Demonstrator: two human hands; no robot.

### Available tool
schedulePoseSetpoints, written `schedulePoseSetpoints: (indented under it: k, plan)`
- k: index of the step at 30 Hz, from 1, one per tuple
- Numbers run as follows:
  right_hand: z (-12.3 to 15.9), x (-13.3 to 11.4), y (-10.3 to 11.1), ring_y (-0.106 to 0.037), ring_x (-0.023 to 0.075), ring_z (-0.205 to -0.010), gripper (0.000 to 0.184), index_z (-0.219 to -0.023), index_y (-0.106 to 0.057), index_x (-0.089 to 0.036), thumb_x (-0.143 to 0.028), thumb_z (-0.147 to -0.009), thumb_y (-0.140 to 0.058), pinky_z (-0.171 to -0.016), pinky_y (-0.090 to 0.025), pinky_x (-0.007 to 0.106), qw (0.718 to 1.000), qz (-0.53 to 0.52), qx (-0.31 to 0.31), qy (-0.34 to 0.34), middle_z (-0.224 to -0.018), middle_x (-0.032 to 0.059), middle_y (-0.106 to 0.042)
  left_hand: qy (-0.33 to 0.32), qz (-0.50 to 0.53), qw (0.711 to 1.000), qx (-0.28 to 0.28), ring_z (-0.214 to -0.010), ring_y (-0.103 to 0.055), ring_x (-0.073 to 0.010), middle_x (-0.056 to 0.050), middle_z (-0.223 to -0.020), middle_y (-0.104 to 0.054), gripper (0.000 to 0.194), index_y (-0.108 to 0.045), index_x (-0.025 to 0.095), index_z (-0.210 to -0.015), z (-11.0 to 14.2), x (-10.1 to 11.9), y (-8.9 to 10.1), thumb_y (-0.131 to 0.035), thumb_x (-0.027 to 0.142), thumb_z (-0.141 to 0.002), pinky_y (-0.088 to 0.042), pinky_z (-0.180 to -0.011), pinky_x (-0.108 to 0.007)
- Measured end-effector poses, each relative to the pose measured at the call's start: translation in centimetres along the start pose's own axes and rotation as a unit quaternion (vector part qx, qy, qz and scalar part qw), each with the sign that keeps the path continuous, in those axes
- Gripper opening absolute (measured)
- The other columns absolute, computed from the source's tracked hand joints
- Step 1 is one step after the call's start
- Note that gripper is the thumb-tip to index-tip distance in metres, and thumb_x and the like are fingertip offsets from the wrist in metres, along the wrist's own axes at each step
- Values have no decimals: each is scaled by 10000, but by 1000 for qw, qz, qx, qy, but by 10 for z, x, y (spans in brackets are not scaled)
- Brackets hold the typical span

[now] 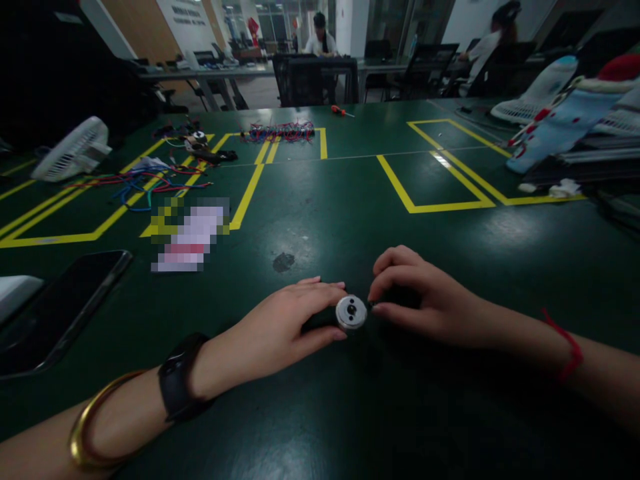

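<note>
Between the thumb and index finger of my left hand (295, 313) is a small round silver metal part (351, 311), like a little motor, its end face turned up. Dark holes and a dark centre show on that face. Just right of it, my right hand (425, 293) is closed in a pinch, thumb and index fingertip nearly together. A tiny dark thing (371, 304) sits at those fingertips, too small to name. A narrow gap parts the right fingertips from the metal part. Both hands are low over the dark green tabletop (320, 413).
A phone (65, 310) lies at the left, with a blurred-out card (193, 237) beyond it. Farther off are loose coloured wires (150, 180), a white fan (75, 150), a wire bundle (277, 132) and a screwdriver (341, 111). A light-blue plush (565, 127) stands right. Two people sit behind.
</note>
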State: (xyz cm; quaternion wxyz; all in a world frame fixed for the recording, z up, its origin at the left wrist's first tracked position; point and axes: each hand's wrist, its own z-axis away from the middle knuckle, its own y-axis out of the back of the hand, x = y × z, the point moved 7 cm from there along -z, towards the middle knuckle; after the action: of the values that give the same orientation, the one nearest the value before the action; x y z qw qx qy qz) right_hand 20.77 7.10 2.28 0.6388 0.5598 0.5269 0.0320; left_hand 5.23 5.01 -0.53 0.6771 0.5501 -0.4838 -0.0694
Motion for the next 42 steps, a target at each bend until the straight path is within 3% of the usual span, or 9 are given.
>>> schedulePoseSetpoints:
  k: [3,5,14,19,23,26,30,32,42]
  plan:
    - [-2,-14,8,-531,194,-962,110,-963,-641,-225,-258,-859,-629,-849,-436,351,996,-38,75,4,-1011,53,-528,0,9,1000,7,-1215,-534,-215,-49,-1341,-560,407,-483,243,-1291,0,2,2,-603,305,-907,-305,-1140,-446]
    - [-4,-23,7,-536,200,-971,116,-968,-649,-233,-265,-858,-634,-864,-437,359,996,-31,87,8,-1024,56,-537,2,17,1000,10,-1195,-546,-209,-45,-1321,-571,380,-492,242,-1267,0,3,2,-605,288,-907,-322,-1130,-437]
    - [-2,-39,4,-511,246,-1005,205,-1046,-679,-254,-265,-849,-624,-895,-372,446,994,70,60,66,-1070,79,-601,1,23,1000,10,-1225,-516,-185,-31,-1329,-558,368,-490,238,-1252,0,5,2,-612,257,-905,-314,-1133,-383]
    - [0,-35,7,-524,221,-1043,179,-1004,-693,-229,-220,-834,-635,-935,-395,410,997,19,40,55,-1101,71,-581,1,16,1000,8,-1222,-522,-182,-24,-1337,-555,381,-489,247,-1261,0,2,1,-615,279,-903,-291,-1147,-399]
    - [-2,-14,17,-565,204,-1013,112,-934,-697,-217,-242,-845,-634,-885,-453,352,996,-52,75,12,-1066,64,-592,2,8,1000,1,-1238,-510,-181,-18,-1351,-548,415,-467,255,-1306,0,0,0,-596,316,-915,-274,-1155,-396]
    - [-2,22,33,-597,205,-923,105,-886,-692,-232,-305,-857,-622,-812,-474,348,984,-94,144,-51,-967,48,-634,9,5,1000,-9,-1252,-496,-175,-4,-1372,-532,431,-459,266,-1327,-1,-1,0,-589,325,-920,-272,-1156,-380]
    - [5,80,48,-569,167,-674,157,-785,-696,-238,-391,-801,-669,-624,-448,317,941,-142,248,-183,-750,15,-641,13,3,1000,-12,-1262,-487,-174,4,-1388,-518,451,-451,272,-1338,-1,-1,0,-595,335,-915,-267,-1156,-373]
    - [8,96,48,-559,150,-636,164,-785,-698,-238,-400,-794,-672,-595,-445,303,914,-201,279,-214,-731,9,-636,12,1,1000,-13,-1260,-488,-175,6,-1386,-520,446,-452,274,-1338,-1,-1,0,-590,340,-918,-266,-1155,-376]
    - [7,91,42,-566,145,-665,193,-806,-696,-228,-420,-787,-686,-596,-435,286,923,-192,250,-221,-735,8,-637,12,-5,1000,-11,-1265,-486,-160,18,-1392,-517,447,-446,283,-1340,0,-2,-1,-587,343,-921,-255,-1162,-361]
